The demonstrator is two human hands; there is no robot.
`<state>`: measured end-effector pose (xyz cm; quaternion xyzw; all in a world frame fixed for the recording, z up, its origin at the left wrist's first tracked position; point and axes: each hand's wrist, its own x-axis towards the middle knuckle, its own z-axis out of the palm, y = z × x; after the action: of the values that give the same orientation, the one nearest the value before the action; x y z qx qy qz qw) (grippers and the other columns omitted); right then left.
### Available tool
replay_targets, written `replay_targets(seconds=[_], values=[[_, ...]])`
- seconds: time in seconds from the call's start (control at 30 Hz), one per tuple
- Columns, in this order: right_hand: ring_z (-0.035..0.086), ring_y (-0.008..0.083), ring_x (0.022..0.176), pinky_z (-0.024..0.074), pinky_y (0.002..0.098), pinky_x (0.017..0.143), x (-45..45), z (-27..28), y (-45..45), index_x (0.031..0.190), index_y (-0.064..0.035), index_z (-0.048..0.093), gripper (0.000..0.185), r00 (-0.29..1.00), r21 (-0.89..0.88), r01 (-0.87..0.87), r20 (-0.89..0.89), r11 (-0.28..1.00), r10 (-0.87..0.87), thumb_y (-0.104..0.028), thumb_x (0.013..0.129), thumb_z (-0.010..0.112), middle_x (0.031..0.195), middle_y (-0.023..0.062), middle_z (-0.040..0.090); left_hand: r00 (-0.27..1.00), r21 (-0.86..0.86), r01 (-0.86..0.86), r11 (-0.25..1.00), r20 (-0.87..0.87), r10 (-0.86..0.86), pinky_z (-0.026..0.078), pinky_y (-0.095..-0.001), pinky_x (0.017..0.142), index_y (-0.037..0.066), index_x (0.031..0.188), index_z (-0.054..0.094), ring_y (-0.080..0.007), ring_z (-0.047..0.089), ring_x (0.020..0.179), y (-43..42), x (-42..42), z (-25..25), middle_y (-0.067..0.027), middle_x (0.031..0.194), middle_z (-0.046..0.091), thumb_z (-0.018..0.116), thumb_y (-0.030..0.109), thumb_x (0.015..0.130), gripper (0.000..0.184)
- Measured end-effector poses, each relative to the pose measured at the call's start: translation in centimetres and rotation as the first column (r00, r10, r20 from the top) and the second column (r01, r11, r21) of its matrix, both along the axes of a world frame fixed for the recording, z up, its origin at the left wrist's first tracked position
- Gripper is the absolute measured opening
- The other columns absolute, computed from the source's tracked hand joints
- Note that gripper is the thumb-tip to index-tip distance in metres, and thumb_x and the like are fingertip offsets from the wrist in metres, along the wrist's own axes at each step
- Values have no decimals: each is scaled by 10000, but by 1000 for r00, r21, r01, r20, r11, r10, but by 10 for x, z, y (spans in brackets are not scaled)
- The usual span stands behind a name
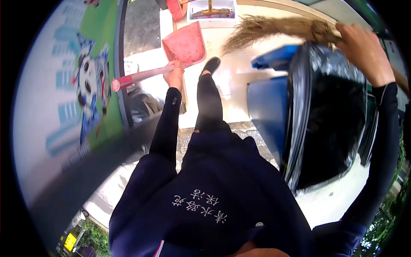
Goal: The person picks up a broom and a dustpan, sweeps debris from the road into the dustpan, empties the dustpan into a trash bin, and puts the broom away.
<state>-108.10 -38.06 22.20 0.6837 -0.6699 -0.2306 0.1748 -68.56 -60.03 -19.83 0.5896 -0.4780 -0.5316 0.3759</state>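
My left hand (174,74) is closed round the handle of a pink dustpan (186,43), close to its pan. The handle's end points left, toward a printed panel, and the pan faces up with some dirt marks on it. In my right hand (362,52) is a straw broom (278,29), gripped at its bound end. Its bristles stretch left across the top of the view. Beneath the broom and my right forearm stands a blue bin (269,107) lined with a black plastic bag (329,124); the inside is dark.
A white tub (211,13) with a yellow-handled tool stands at the top, beside a red brush-like thing (174,9). A panel with a panda picture (87,81) rises on the left. A dark bag (143,103) lies beside it. My shoe (212,65) is on pale tiles.
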Motion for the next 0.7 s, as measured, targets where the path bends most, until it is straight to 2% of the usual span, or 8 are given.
replay_targets(seconds=[0.13, 0.2, 0.3, 0.37, 0.43, 0.5, 0.53, 0.7], values=[[631, 317, 956, 511, 414, 812, 52, 73, 67, 1329, -112, 551, 455, 986, -139, -154, -91, 978, 143, -213, 900, 663, 1026, 128, 632, 992, 72, 41, 997, -120, -32, 572, -304, 645, 3, 968, 673, -200, 678, 689, 115, 51, 31, -99, 894, 693, 608, 109, 926, 132], [682, 335, 749, 538, 430, 675, 159, 112, 98, 885, 11, 663, 203, 984, -160, 51, -158, 986, -77, -141, 756, 701, 750, 176, 667, 997, 82, 59, 995, -63, -54, 574, -313, 641, 8, 967, 677, -204, 673, 676, 173, 73, 39, -93, 885, 687, 616, 112, 925, 128], [666, 365, 746, 533, 458, 672, 183, 113, 131, 774, -11, 670, 116, 990, -331, 9, -133, 944, -56, -113, 718, 667, 717, 178, 654, 989, 113, 148, 983, -19, -146, 589, -329, 611, -5, 984, 674, -209, 683, 699, 240, 109, 30, -91, 905, 680, 632, 109, 920, 138], [670, 360, 735, 535, 451, 668, 214, 117, 172, 854, -32, 678, 166, 980, -317, 105, -127, 943, -152, -132, 722, 685, 714, 172, 656, 983, 153, 172, 973, -83, -161, 599, -317, 594, -7, 988, 660, -203, 684, 702, 284, 130, 24, -87, 884, 677, 644, 119, 921, 144], [681, 303, 813, 539, 406, 688, 179, 94, 213, 1153, -85, 600, 355, 958, -256, 281, 19, 925, -286, -177, 823, 693, 908, 147, 654, 983, 202, 175, 964, -94, -159, 596, -314, 582, -2, 971, 652, -198, 681, 690, 320, 160, 14, -85, 873, 675, 660, 138, 916, 151], [670, 242, 711, 542, 374, 625, 170, 79, 259, 1144, -79, 570, 335, 982, -194, 191, 45, 962, -186, -213, 873, 717, 873, 112, 647, 986, 245, 168, 955, -29, -166, 573, -309, 563, 5, 940, 644, -190, 666, 649, 347, 195, -3, -89, 852, 679, 682, 163, 904, 166], [649, 235, 527, 543, 383, 542, 217, 90, 279, 873, -30, 621, 225, 999, -169, -21, -44, 985, 14, -214, 824, 742, 640, 99, 644, 985, 267, 168, 949, -1, -174, 558, -299, 561, 7, 938, 645, -186, 653, 622, 358, 219, -17, -85, 825, 681, 681, 165, 904, 165], [715, 268, 697, 572, 412, 679, 314, 60, 394, 1210, -32, 640, 619, 950, -166, 307, 113, 937, -291, -281, 686, 855, 803, 116, 704, 985, 320, 170, 932, -53, -162, 574, -279, 605, 24, 990, 658, -155, 665, 652, 441, 339, -40, -75, 845, 688, 672, 203, 942, 186]])
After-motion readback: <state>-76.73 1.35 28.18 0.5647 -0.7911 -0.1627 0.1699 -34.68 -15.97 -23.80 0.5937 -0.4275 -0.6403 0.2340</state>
